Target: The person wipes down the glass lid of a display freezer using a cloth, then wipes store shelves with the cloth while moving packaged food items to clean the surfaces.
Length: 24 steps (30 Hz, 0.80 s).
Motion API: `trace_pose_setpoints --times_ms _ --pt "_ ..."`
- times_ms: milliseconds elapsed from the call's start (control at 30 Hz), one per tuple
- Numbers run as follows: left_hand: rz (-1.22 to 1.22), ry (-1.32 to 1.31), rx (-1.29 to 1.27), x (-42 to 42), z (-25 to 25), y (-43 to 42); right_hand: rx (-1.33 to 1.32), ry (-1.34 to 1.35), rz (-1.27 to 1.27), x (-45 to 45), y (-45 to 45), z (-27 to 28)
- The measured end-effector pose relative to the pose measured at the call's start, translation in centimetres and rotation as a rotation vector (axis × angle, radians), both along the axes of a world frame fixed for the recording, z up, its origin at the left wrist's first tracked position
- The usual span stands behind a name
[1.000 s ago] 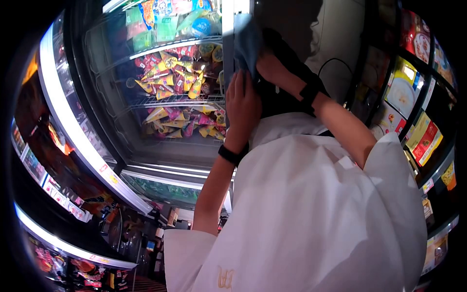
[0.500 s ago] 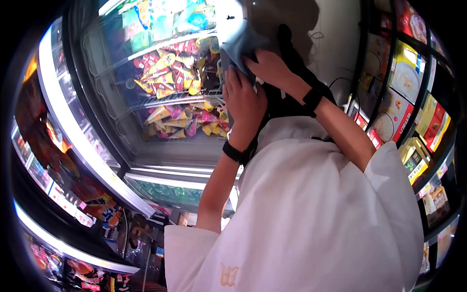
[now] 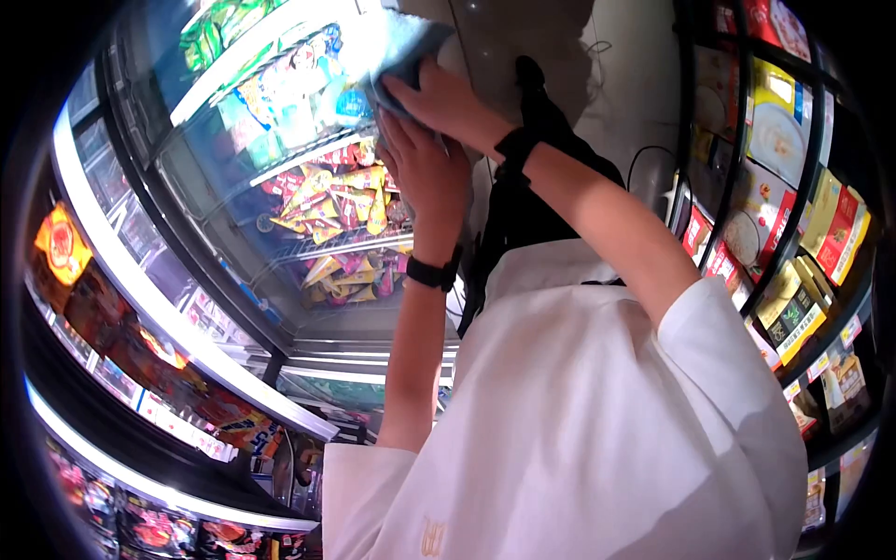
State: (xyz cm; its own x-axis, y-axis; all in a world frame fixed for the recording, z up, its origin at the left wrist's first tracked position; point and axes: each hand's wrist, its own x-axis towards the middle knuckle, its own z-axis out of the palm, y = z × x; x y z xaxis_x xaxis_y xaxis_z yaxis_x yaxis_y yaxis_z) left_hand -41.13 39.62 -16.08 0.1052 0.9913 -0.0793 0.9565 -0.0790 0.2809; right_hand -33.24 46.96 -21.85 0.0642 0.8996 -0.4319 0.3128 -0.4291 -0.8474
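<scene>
A blue-grey cloth (image 3: 406, 58) lies at the near edge of a chest freezer (image 3: 322, 338), folded over where bright light washes out the surface. My right hand (image 3: 446, 105) grips the cloth, its thumb and fingers closed on the lower edge. Just below it, my left hand (image 3: 427, 182) rests flat on the freezer's edge with fingers stretched forward, the fingertips close to the cloth. Whether those fingertips touch the cloth is hard to tell. Inside the freezer are cone ice creams (image 3: 341, 201) in yellow and red wrappers, behind wire dividers.
Blue and green packets (image 3: 299, 103) fill the freezer's far section. To my right stands a dark shelf rack with boxed goods (image 3: 779, 121). A cable (image 3: 639, 159) curves over the floor near my legs. Lit shelves (image 3: 168, 289) with packaged goods run along the left.
Both hands and the cloth have moved forward and left along the freezer edge. My view has shifted too, showing more of the far packets.
</scene>
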Motion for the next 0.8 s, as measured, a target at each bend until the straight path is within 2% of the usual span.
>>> trace_pose_setpoints --times_ms 33,100,167,233,300,367,433,500,533,600,700,767,800 --pt "-0.005 -0.001 -0.004 0.3 0.3 0.3 -0.004 -0.001 -0.005 0.5 -0.1 -0.3" --pt "0.116 -0.132 -0.154 0.7 1.3 0.5 -0.244 0.184 0.181 2.0 -1.4 -0.5" --pt "0.157 -0.054 -0.192 0.6 1.8 -1.0 -0.441 0.318 0.337 2.8 -3.4 -1.0" --pt "0.173 -0.078 -0.244 0.4 3.1 -2.9 -0.34 0.316 0.46 2.7 -6.0 -1.2" --pt "0.196 -0.099 -0.296 0.2 3.8 -4.1 -0.391 0.274 0.475 3.6 -5.3 3.3" --pt "0.191 -0.033 -0.335 0.3 3.7 -4.3 -0.435 0.23 0.489 4.1 -3.3 4.6" --pt "0.226 -0.053 -0.332 1.6 3.9 -2.2 -0.297 0.106 0.335 3.9 -1.1 4.4" --pt "0.24 -0.106 -0.405 3.5 3.7 1.9 -0.068 0.212 0.114 4.3 1.9 4.8" --pt "0.183 -0.132 -0.271 4.6 3.9 4.1 -0.001 0.296 0.034 4.4 3.6 4.1" --pt "0.121 -0.119 -0.094 6.2 2.7 7.8 -0.022 0.25 0.004 4.4 7.1 0.1" --pt "0.155 -0.082 0.011 7.1 -0.1 10.7 0.07 0.171 0.007 5.5 11.2 -1.4" --pt "0.182 -0.087 0.087 6.6 -0.6 10.7 -0.1 0.662 -0.089 5.3 12.8 -3.2" --pt "0.148 -0.125 0.085 5.9 -0.6 10.2 0.143 0.369 -0.189 5.4 12.0 -1.6"
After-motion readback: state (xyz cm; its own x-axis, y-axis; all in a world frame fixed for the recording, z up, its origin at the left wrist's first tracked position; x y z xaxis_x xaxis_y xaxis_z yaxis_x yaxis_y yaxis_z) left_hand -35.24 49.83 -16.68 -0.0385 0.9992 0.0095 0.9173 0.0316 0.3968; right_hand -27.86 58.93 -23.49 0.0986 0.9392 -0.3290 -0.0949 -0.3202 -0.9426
